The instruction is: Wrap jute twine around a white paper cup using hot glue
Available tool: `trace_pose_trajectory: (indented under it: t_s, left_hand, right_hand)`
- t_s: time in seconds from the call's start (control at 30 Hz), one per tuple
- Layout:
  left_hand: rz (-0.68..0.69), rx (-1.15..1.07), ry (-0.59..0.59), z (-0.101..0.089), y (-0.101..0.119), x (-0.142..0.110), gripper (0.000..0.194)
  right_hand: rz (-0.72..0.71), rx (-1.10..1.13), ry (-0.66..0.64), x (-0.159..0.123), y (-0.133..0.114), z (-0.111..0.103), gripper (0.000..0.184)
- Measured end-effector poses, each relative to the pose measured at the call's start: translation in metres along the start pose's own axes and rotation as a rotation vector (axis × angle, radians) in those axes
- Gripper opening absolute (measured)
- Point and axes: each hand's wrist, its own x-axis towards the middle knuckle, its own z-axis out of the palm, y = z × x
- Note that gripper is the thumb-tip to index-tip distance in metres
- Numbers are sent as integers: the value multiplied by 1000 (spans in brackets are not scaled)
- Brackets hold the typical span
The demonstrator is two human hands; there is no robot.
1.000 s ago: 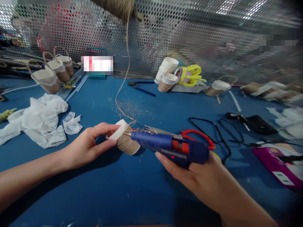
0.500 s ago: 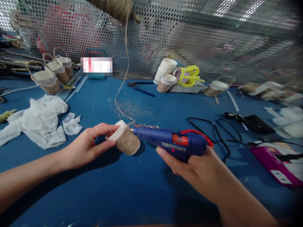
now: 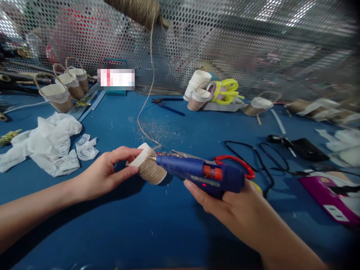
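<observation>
Tilted on its side, a small paper cup (image 3: pixel 152 169) wrapped in brown twine has its white rim pinched between the fingers and thumb of my left hand (image 3: pixel 112 168). My right hand (image 3: pixel 227 210) is closed round the handle of a blue glue gun (image 3: pixel 182 167), whose metal nozzle points left at the twine near the rim. Whether the nozzle touches the twine I cannot tell. A strand of twine (image 3: pixel 152 75) runs from the cup up to a large twine spool (image 3: pixel 137 11). Red-handled scissors (image 3: pixel 237 162) lie partly behind the glue gun.
White lace (image 3: pixel 47 142) is heaped at left, near several twine-wrapped cups with handles (image 3: pixel 57 98). Pliers (image 3: pixel 170 105) and stacked white cups (image 3: pixel 197 83) stand farther back. A black cable (image 3: pixel 253 150) and a purple power strip (image 3: pixel 326 198) occupy the right side.
The glue gun's nozzle has shifted slightly left and down along the twine on the cup. More of the scissors shows behind it. My left hand keeps the cup in place.
</observation>
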Motion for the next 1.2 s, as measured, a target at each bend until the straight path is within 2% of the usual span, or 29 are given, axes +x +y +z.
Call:
trace_pose_trajectory:
  t_s: [0.13, 0.4, 0.63, 0.77, 1.03, 1.2]
  left_hand:
    - [-2, -15, 2, 1, 0, 1, 31]
    - [-24, -23, 7, 0, -1, -1, 34]
    - [-15, -30, -2, 0, -1, -1, 35]
    - [-4, 1, 4, 0, -1, -1, 34]
    - [6, 26, 26, -1, -2, -1, 35]
    - [-2, 12, 33, 0, -1, -2, 35]
  right_hand:
    - [9, 67, -27, -1, -3, 2, 10]
    - [34, 92, -45, -2, -4, 5, 6]
    - [15, 7, 24, 3, 2, 1, 28]
    - [41, -3, 15, 5, 9, 1, 38]
    - [145, 82, -8, 10, 13, 4, 40]
    - [364, 150, -75, 21, 11, 3, 37]
